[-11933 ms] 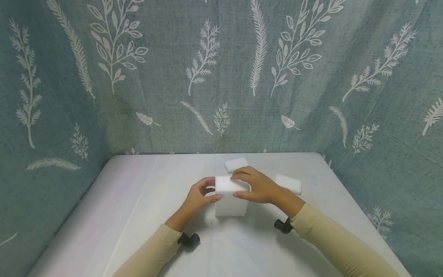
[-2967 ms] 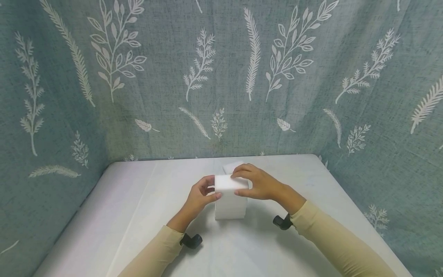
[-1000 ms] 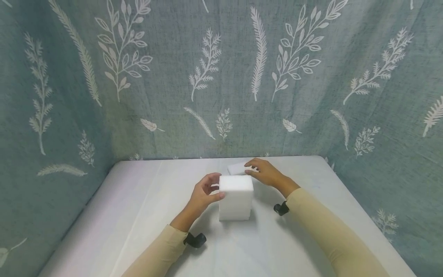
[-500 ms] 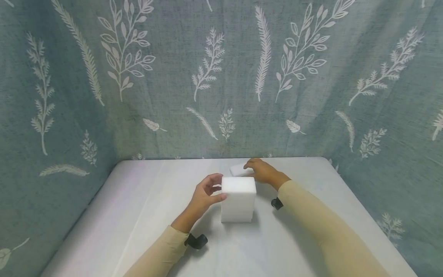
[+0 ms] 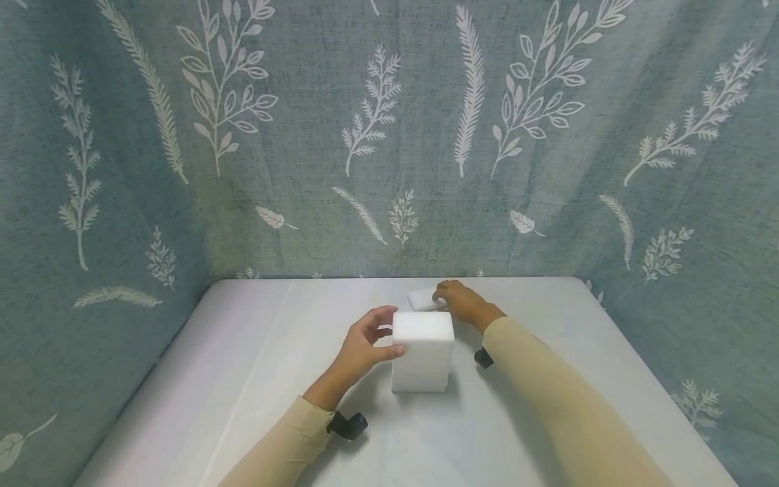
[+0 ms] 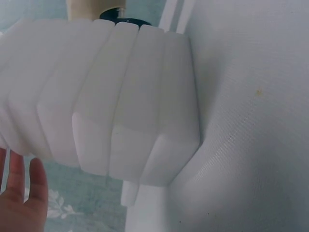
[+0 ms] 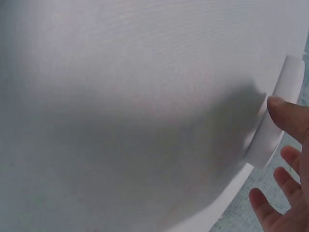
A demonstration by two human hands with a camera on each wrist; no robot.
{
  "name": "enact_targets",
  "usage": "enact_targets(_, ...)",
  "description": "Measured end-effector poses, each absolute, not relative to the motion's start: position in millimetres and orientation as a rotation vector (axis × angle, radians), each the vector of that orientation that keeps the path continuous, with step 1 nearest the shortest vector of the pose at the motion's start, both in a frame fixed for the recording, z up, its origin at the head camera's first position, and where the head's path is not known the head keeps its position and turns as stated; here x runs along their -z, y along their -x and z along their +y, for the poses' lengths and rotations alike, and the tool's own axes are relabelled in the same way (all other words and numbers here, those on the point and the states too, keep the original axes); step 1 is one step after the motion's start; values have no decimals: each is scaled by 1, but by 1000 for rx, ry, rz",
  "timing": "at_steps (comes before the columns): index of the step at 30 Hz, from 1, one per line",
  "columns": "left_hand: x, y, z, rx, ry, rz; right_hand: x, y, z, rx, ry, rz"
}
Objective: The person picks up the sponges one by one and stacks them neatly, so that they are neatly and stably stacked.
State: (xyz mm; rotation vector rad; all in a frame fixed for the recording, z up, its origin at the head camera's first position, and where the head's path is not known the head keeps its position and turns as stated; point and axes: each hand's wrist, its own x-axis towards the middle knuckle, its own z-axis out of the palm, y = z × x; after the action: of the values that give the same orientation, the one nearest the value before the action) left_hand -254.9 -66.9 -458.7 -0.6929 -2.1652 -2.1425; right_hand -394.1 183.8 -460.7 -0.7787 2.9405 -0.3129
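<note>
A stack of several white melamine sponges (image 5: 421, 358) stands upright on the white table, its layers showing clearly in the left wrist view. My left hand (image 5: 362, 345) holds the upper left side of that stack, thumb at the front and fingers toward the back. Behind the stack lies a single white sponge (image 5: 422, 299). My right hand (image 5: 461, 301) grips its right end. In the right wrist view, the thumb (image 7: 285, 113) presses the near face of this sponge (image 7: 270, 140); the index finger is hidden.
The white-covered table (image 5: 274, 365) reaches back to a grey-green curtain (image 5: 304, 135) with white leaf prints. Curtain also hangs along the left and right sides. Black wrist cameras sit under both cuffs, one near the left wrist (image 5: 348, 426).
The loose sponge that lay at the right earlier is gone from there. My right hand has left the stack's top and reached the sponge behind it. My left hand stays at the stack.
</note>
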Motion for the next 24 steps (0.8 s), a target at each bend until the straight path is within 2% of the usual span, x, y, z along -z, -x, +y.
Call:
enact_targets(12, 449, 247, -67, 2128, 677, -2200, 469, 401, 174, 388, 579, 2894)
enact_targets(18, 436, 238, -67, 2139, 763, -2134, 470, 400, 173, 397, 577, 2896)
enact_targets(24, 444, 244, -69, 2066, 778, -2149, 469, 402, 170, 339, 604, 2898)
